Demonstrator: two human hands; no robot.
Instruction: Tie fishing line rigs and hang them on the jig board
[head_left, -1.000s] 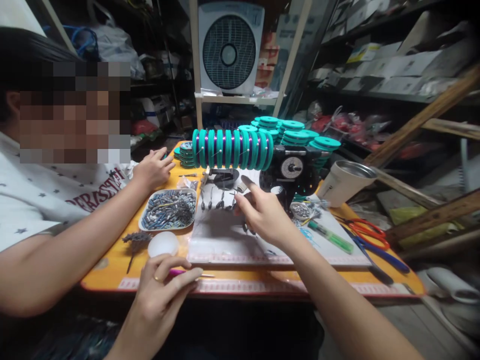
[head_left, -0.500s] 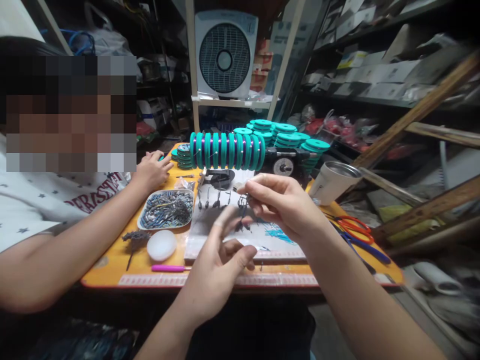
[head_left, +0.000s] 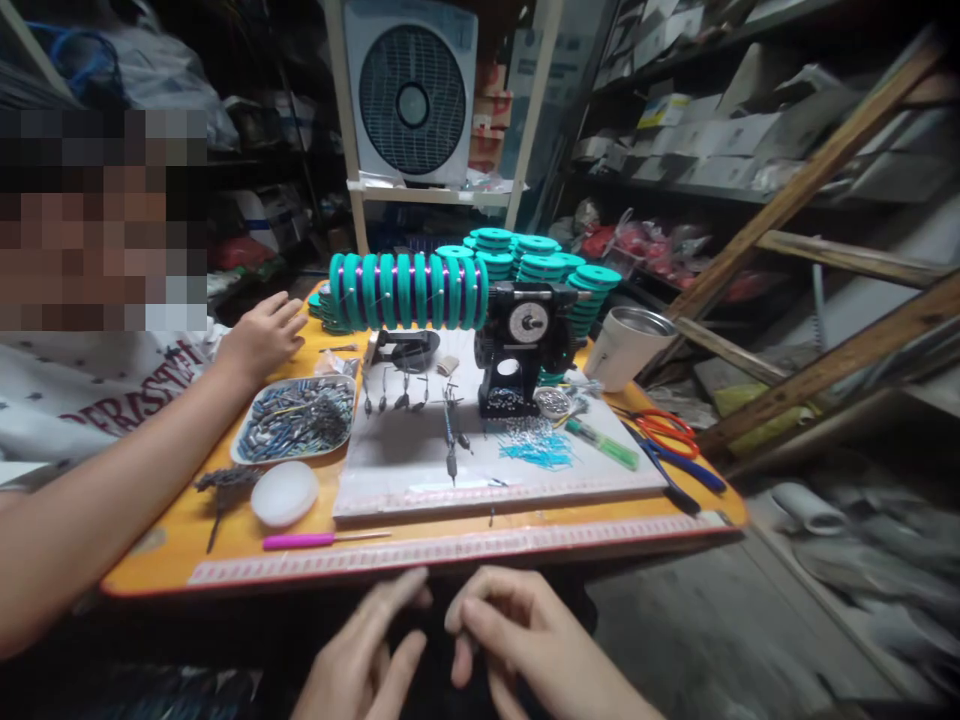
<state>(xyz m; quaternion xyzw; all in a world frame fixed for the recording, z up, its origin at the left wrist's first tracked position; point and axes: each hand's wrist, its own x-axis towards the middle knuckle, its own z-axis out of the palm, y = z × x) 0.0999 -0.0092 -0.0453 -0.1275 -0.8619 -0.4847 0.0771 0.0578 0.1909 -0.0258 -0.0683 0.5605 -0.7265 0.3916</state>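
Both my hands are low, in front of the orange table's (head_left: pixel 525 535) near edge. The fingers of my left hand (head_left: pixel 367 660) are stretched out and hold nothing I can see. My right hand (head_left: pixel 517 640) is curled with its fingertips pinched together close to the left fingers; what they pinch is too small to make out. On the white mat (head_left: pixel 405 470) a thin line with small dark weights (head_left: pixel 450 440) hangs below a row of teal spools (head_left: pixel 409 290) mounted on a black winder with a dial (head_left: pixel 521 345). A pink-handled tool (head_left: pixel 315 540) lies near the table edge.
Another person sits at the left, one hand (head_left: pixel 259 335) on the table beside a tray of small metal parts (head_left: pixel 296 420) and a white round lid (head_left: pixel 283 493). Stacked teal spools (head_left: pixel 540 255), a cup (head_left: pixel 626 345), a green pen (head_left: pixel 604 445) and orange scissors (head_left: pixel 667 425) are at the right. A fan (head_left: pixel 412 95) stands behind.
My hands have dropped from above the mat to below the table's front edge. The view has swung to the right. The other person's hand stays on the table.
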